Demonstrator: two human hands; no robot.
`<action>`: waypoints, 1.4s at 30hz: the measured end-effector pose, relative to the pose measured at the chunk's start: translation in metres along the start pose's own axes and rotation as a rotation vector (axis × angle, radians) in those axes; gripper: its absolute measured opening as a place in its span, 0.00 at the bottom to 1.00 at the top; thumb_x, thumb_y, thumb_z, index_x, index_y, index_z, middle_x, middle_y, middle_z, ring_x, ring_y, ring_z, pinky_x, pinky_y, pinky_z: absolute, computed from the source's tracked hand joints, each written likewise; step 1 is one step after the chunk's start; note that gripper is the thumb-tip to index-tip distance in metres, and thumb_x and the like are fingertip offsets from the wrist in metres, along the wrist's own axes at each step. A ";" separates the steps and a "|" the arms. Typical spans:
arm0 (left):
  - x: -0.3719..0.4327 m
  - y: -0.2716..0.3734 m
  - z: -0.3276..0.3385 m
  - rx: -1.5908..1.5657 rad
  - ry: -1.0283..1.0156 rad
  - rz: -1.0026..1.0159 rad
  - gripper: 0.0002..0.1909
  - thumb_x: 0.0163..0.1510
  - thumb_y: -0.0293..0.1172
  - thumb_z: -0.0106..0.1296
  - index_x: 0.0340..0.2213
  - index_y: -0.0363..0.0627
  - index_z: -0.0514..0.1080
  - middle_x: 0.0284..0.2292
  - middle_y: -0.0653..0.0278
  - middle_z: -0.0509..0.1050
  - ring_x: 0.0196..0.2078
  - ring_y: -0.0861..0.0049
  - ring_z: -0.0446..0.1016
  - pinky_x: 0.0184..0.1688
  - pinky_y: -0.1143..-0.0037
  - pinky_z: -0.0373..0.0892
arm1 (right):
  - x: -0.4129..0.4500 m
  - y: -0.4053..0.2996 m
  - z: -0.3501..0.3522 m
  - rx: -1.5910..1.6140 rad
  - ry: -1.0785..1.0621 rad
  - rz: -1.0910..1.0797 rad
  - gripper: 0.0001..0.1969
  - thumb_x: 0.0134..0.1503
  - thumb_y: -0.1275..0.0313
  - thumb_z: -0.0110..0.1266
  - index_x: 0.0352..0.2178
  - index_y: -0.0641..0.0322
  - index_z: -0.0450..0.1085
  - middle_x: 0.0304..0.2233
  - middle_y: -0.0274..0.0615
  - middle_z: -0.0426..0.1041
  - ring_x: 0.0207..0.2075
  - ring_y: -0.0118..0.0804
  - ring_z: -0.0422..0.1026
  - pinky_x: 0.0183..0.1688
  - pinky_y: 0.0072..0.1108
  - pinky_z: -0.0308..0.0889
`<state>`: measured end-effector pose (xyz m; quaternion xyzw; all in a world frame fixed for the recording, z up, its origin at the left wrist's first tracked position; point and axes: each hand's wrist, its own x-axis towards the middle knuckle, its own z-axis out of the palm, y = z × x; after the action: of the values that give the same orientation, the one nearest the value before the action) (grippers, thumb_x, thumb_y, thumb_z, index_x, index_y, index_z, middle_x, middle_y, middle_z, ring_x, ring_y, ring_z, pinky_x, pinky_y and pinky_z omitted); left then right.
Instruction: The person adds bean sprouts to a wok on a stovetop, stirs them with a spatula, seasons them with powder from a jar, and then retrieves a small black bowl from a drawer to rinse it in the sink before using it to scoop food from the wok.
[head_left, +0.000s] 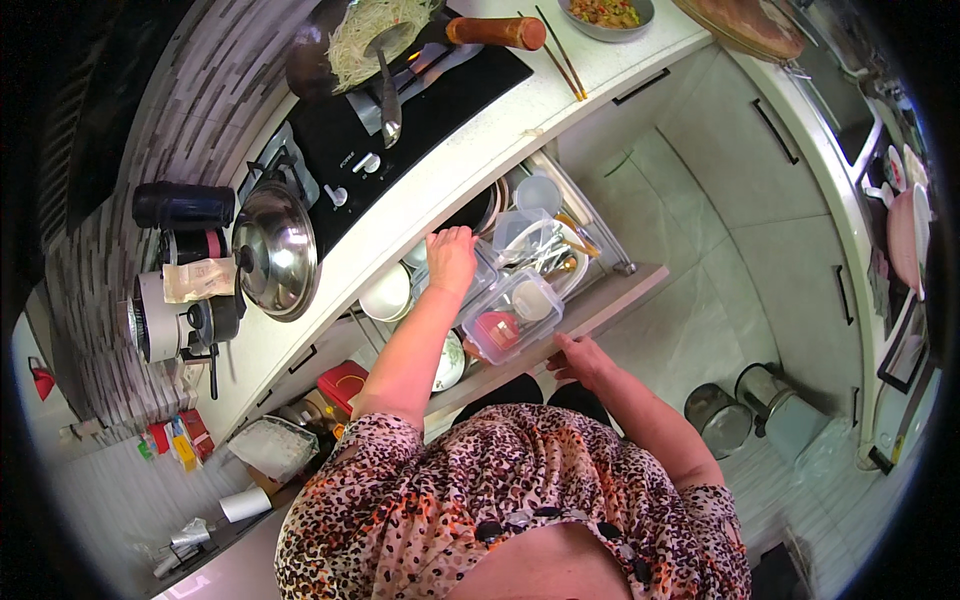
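Note:
My left hand (452, 259) reaches into a pulled-out kitchen drawer, over a clear plastic container (480, 281); its fingertips are hidden, so any grip is unclear. White bowls (386, 292) sit to the left of it in the drawer. Close to the drawer front (615, 296), another clear plastic box (517, 315) contains a red item (497, 330) and a pale round one. Beyond that box lies a white tray of cutlery (559, 259), beside a round translucent container (538, 195). At the outer side of the drawer front is my right hand (581, 361), its thumb against the edge and its fingers partly hidden.
Above the drawer, a wok of shredded food (360, 45) stands on the gas hob (442, 112), a spatula (388, 97) in it. Chopsticks (562, 60) and a bowl of food (611, 19) rest on the counter. A domed lid (277, 251) leans left. Pots (718, 420) stand on the floor.

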<state>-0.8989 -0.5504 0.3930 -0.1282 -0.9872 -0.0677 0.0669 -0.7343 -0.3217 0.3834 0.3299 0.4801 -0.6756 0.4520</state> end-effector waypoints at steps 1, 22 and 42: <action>-0.001 0.002 -0.008 -0.038 -0.003 0.011 0.06 0.46 0.31 0.52 0.22 0.44 0.68 0.23 0.60 0.71 0.30 0.65 0.70 0.36 0.67 0.59 | 0.001 0.000 0.000 -0.005 -0.001 -0.004 0.24 0.57 0.56 0.43 0.39 0.71 0.65 0.30 0.47 0.71 0.29 0.38 0.72 0.30 0.27 0.69; -0.069 0.119 -0.177 -0.273 -0.259 0.532 0.04 0.45 0.29 0.53 0.24 0.44 0.69 0.25 0.65 0.71 0.30 0.71 0.70 0.37 0.71 0.58 | 0.005 -0.076 0.033 0.352 -0.670 -0.290 0.15 0.58 0.61 0.42 0.36 0.61 0.66 0.27 0.40 0.71 0.23 0.31 0.68 0.23 0.22 0.64; 0.112 0.256 -0.104 -0.239 0.190 1.185 0.05 0.37 0.31 0.47 0.21 0.48 0.65 0.23 0.69 0.64 0.31 0.75 0.66 0.37 0.68 0.61 | -0.125 -0.185 -0.222 0.247 -0.221 -0.559 0.30 0.53 0.44 0.42 0.48 0.55 0.61 0.43 0.40 0.70 0.42 0.38 0.70 0.39 0.33 0.69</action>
<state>-0.9270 -0.2934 0.5418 -0.6556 -0.7231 -0.1402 0.1662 -0.8568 -0.0502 0.4873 0.1624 0.4146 -0.8583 0.2551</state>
